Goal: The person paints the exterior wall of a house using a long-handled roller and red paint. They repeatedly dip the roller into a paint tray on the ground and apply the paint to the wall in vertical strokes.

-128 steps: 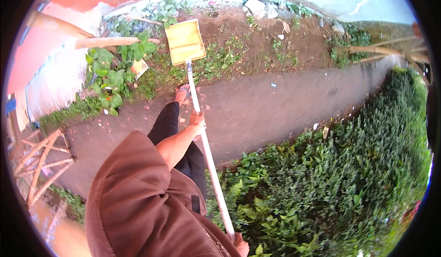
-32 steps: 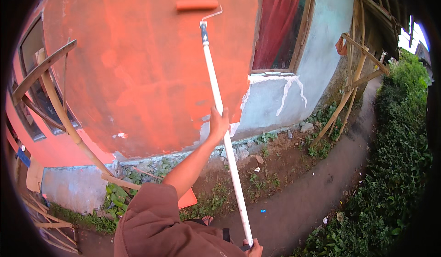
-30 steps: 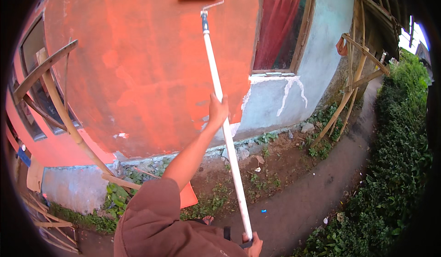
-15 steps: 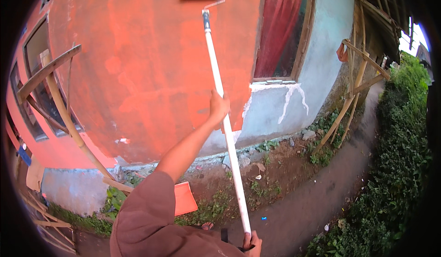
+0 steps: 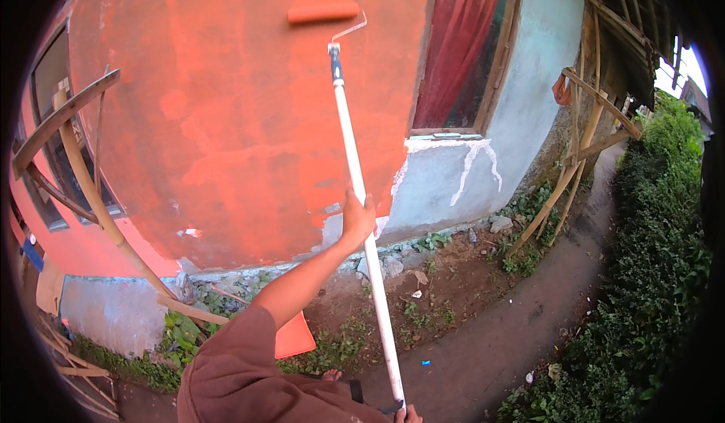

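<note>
A long white pole (image 5: 379,294) slants up from the lower edge, and a paint roller (image 5: 323,13) with an orange sleeve is fixed to its top end by a dark grip and wire frame. The roller lies against the wall (image 5: 249,121), which is patchy orange. My left hand (image 5: 358,217) wraps round the pole near its middle, arm stretched forward. Around the pole's bottom end my right hand (image 5: 408,415) is closed, partly cut off by the frame. Beside my left sleeve on the ground sits an orange paint tray (image 5: 294,338), partly hidden by my arm.
Right of the orange area is a window (image 5: 464,53) with a red curtain, above light blue wall. Bamboo supports (image 5: 113,219) stand at left, and another bamboo frame (image 5: 574,166) at right. A dirt path (image 5: 483,355) runs along green bushes (image 5: 642,287).
The roller has moved down the wall, its pole coming down with it. Both my hands have shifted lower, still gripping the pole. The view has turned slightly.
</note>
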The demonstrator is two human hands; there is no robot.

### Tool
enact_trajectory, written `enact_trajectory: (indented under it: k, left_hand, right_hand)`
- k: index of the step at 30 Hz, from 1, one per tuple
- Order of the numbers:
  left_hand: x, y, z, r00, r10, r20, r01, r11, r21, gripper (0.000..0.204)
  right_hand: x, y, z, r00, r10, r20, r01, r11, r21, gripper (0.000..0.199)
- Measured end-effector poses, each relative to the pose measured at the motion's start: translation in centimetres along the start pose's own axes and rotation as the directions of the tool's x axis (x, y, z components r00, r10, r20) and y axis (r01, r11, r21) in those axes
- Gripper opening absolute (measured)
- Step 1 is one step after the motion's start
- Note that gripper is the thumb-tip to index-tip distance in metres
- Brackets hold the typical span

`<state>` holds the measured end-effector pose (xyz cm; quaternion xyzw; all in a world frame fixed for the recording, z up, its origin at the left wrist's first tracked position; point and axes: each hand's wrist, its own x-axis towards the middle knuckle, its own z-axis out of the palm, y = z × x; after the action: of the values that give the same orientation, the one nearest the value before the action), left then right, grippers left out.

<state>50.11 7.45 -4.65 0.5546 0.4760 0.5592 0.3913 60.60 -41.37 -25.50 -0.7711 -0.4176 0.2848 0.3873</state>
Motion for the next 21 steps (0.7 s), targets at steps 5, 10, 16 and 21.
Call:
enact_trajectory:
  k: [5,10,16,21]
  left_hand:
    - [7.3,8.8,-1.1,0.994,0.104,-0.020,-0.105,0.993,-0.059,0.032]
    - [14.8,17.0,-3.8,0.980,0.187,-0.062,-0.186,0.982,0.016,0.032]
    - [21.8,23.9,-5.5,0.965,0.247,-0.085,-0.243,0.968,0.057,0.031]
    - [22.4,26.4,-6.4,0.960,0.259,-0.109,-0.247,0.962,0.118,0.034]
  right_hand:
    - [7.4,-8.6,1.6,0.984,-0.148,-0.095,0.154,0.986,0.058,0.033]
    - [14.3,-15.0,3.7,0.973,-0.214,-0.084,0.221,0.972,0.083,0.037]
    - [17.3,-23.7,5.2,0.960,-0.243,-0.142,0.261,0.957,0.124,0.037]
    - [18.2,-26.1,6.1,0.947,-0.263,-0.183,0.290,0.946,0.145,0.040]
